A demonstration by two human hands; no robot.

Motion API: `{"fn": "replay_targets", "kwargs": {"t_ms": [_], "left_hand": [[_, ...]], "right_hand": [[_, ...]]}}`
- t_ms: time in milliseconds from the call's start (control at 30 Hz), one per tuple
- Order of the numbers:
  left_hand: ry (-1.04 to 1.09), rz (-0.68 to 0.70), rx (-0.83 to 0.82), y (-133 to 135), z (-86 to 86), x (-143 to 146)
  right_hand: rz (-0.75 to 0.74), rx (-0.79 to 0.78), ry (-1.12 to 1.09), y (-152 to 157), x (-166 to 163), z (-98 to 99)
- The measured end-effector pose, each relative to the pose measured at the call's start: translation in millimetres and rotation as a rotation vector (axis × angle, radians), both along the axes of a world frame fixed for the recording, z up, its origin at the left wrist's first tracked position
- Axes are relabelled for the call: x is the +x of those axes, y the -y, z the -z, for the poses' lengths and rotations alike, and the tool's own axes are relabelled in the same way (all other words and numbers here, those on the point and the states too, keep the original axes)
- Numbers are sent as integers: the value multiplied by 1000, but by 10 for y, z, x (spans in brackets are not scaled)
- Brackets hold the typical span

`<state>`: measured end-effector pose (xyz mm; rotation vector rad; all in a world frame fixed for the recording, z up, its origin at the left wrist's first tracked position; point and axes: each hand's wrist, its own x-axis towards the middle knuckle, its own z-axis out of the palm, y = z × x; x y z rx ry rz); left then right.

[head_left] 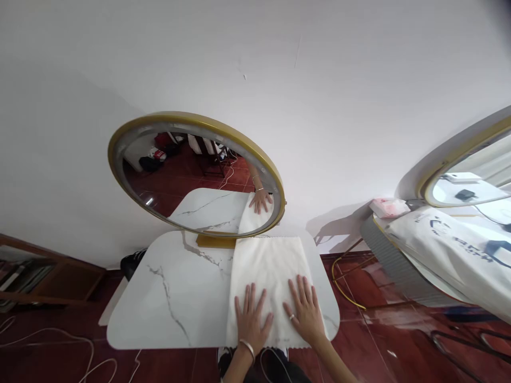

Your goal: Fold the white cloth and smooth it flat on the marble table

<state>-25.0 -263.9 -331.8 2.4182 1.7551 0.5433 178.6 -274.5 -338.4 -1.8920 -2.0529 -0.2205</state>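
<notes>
A white cloth [267, 260] lies spread flat on the right part of a white marble-patterned table [183, 298]. Its far edge reaches up beside the mirror's stand, and its near edge is at the table's front edge. My left hand [251, 319], with a bangle at the wrist, rests flat on the left side of the cloth, fingers spread. Palm down on the right side lies my right hand [305, 311], a ring on one finger, its fingers also stretched out. Neither hand grips anything.
An oval gold-framed mirror [199, 175] on a gold base [215, 240] stands at the table's back, against the wall. To the right, a second table carries a white printed cloth [459, 250], a tissue pack [389, 207] and another mirror [471, 165]. White cables [59, 332] run over the red floor.
</notes>
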Motion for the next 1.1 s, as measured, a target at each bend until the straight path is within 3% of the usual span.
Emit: {"fn": "replay_targets", "kwargs": {"t_ms": [100,200,300,367,467,533,600,700,733,867,1100], "left_hand": [[219,-191,32,-384,-69,-44],[404,-413,51,-1079,-204,-123],[443,-435,17,-1668,-289,-307],[447,-429,3,-1843,-327,-465],[406,-446,44,-1793,-403,-602],[370,-428,82,-1645,-444,-515],[295,-208,75,-1484,-437,-256],[110,270,9,-1323,-317,286],[55,349,-11,-1304,-260,447],[-31,359,-64,-1360,-65,712],[-130,343,10,-1503,-93,121]], "right_hand": [[3,14,-3,4,-60,9],[-6,13,10,-5,-48,8],[-2,11,12,3,-27,-7],[-1,15,8,6,-36,-20],[-41,7,3,-9,-113,-45],[-78,2,4,-27,-208,-66],[-89,1,3,-43,-321,-83],[-68,3,1,-46,-474,-85],[-59,5,1,-42,-513,-79],[-36,30,-4,-30,-637,-58],[-49,9,-74,-155,-1093,-148]]}}
